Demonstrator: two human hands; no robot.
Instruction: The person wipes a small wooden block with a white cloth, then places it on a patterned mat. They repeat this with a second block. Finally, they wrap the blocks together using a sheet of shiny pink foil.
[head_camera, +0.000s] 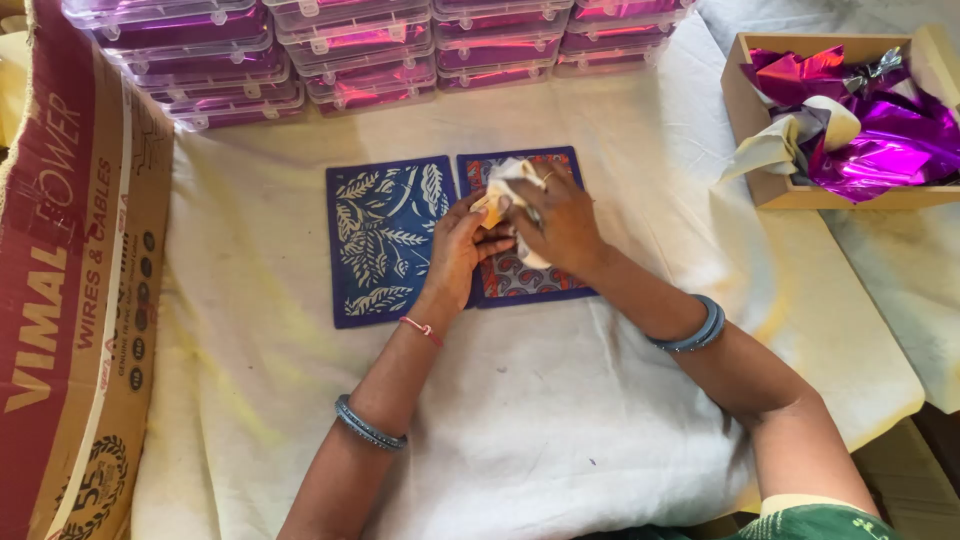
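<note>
Stacked clear boxes (360, 50); cardboard carton (70, 300); foil-filled wooden tray (745, 110).

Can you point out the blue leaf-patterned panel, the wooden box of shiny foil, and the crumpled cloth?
blue leaf-patterned panel (385, 240), head view, panel's middle.
wooden box (742, 105), head view, left wall.
crumpled cloth (505, 178), head view, upper fold.

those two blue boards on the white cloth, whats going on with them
A person works on the right blue board, which carries a red pattern. Both hands meet over it: the right hand presses a crumpled pale cloth against it, and the left hand holds the cloth's lower edge. The left blue board, with pale leaf designs, lies untouched beside it. Stacked clear boxes sit behind, and a wooden tray of purple foil stands to the right.
</note>
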